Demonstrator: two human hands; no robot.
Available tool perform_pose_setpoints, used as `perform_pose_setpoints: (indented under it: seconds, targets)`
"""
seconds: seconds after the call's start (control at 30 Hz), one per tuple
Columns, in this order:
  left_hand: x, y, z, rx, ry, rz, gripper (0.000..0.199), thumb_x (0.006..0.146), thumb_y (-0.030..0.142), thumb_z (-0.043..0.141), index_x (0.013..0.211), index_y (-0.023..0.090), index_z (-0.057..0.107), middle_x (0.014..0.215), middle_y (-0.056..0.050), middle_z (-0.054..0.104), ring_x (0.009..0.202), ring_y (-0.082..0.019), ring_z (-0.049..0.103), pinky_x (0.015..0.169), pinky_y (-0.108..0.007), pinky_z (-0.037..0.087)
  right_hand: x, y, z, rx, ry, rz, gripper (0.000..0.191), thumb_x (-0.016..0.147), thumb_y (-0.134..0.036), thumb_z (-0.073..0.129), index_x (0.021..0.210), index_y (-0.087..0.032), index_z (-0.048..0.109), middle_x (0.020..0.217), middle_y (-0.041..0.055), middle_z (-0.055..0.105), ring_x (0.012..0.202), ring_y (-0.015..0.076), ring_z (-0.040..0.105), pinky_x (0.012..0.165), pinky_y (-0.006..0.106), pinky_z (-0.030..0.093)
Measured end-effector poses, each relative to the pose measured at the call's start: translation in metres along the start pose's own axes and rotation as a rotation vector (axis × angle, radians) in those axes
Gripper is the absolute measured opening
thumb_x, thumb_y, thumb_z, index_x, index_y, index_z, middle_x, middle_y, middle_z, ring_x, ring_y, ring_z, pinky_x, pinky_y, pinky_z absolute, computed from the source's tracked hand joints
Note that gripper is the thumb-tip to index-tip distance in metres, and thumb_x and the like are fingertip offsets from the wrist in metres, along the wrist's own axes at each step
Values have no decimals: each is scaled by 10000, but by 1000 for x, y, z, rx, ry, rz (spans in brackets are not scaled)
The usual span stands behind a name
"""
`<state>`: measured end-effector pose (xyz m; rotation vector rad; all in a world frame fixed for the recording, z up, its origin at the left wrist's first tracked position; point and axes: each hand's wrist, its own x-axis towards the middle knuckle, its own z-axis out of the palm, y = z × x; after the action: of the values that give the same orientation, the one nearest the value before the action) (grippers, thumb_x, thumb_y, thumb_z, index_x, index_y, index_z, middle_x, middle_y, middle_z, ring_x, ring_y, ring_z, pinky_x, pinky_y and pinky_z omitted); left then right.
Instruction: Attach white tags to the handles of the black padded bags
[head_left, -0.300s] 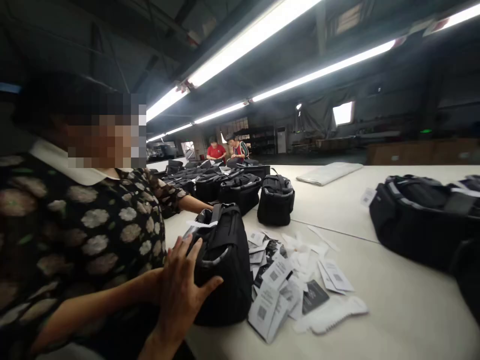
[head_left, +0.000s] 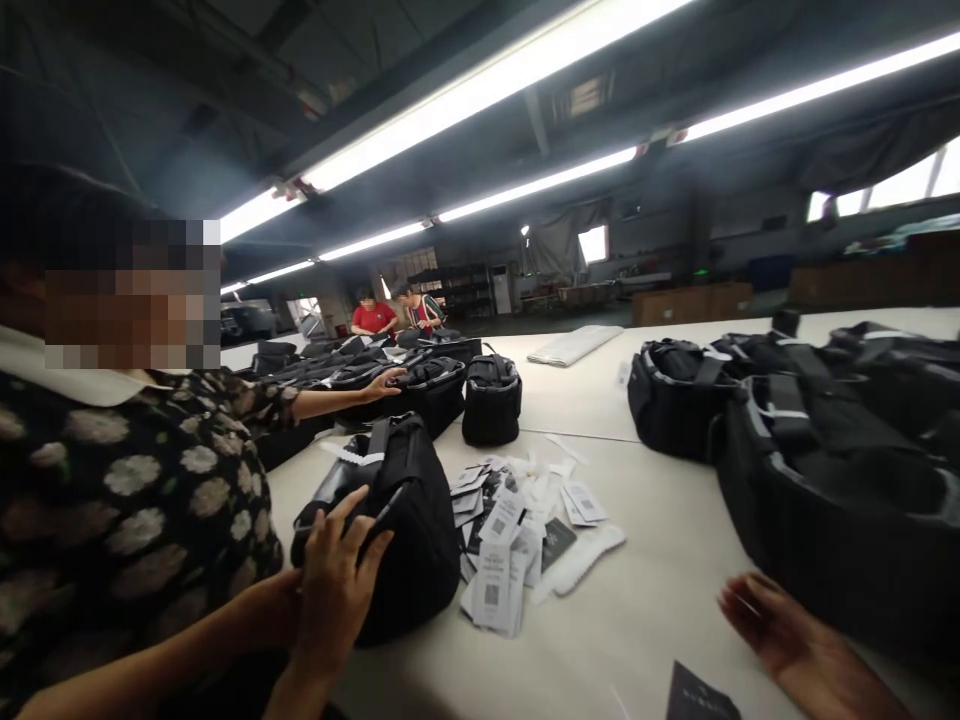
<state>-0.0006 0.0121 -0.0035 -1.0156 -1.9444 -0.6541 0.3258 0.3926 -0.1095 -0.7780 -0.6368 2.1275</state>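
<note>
My left hand [head_left: 337, 570] has its fingers spread against the near left side of a black bag [head_left: 416, 530] with a raised strap and a white strip on top. A co-worker's forearm ends behind my left hand. At the lower right, my right hand [head_left: 787, 640] is slightly blurred, its fingers loosely extended and nothing visible in them. Below and left of it lies a black card [head_left: 699, 694]. Between my hands is a loose pile of white printed cards [head_left: 493, 580], with a black card [head_left: 556, 545] and a white scalloped strip [head_left: 589, 560] beside it.
A co-worker in a floral top [head_left: 187, 470] stands at the left, one hand [head_left: 386, 382] over the bags behind. A smaller black bag [head_left: 492, 398] stands beyond the pile. Large black bags [head_left: 832, 500] fill the right side. A folded pale sheet [head_left: 576, 345] lies farther back; two people stand beyond.
The view has swung right, and my right hand and the lower black card have come into view. The co-worker's far hand has lifted from behind the near bag. My left hand stays against that bag.
</note>
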Motion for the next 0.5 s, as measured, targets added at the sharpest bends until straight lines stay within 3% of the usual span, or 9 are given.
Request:
perform_pose_setpoints:
  seconds: [0.1,0.23,0.37,0.5]
  targets:
    - [15,-9,-2,-105,97,-159,197,934,408,501,951,228,580,1349,-105,522,1236,-314,527,1045,-533,461,3,-1,-7,120,67,59,215,552,-61,780,704,-200,717,752,35,733,697,188,716,712,301,634]
    - [40,-3,-24,-149,309,-281,215,929,428,493,913,222,551,1316,-105,533,1283,-297,482,1112,-514,397,-22,-2,0,62,-10,94,302,418,-181,891,682,-189,746,845,120,763,783,285,739,815,381,622]
    - [47,25,-53,-164,488,-212,177,942,377,513,887,212,543,1295,-117,575,1280,-292,497,1128,-521,362,-48,8,11,-50,-223,165,411,374,-308,967,702,-175,760,1013,207,747,1002,391,701,964,486,548]
    - [37,55,-65,-212,488,-2,89,882,301,599,896,214,586,1357,-97,558,1251,-307,540,1098,-518,405,-70,24,26,-112,-451,114,270,637,-374,897,743,-182,741,1253,171,674,1255,379,567,1076,507,451]
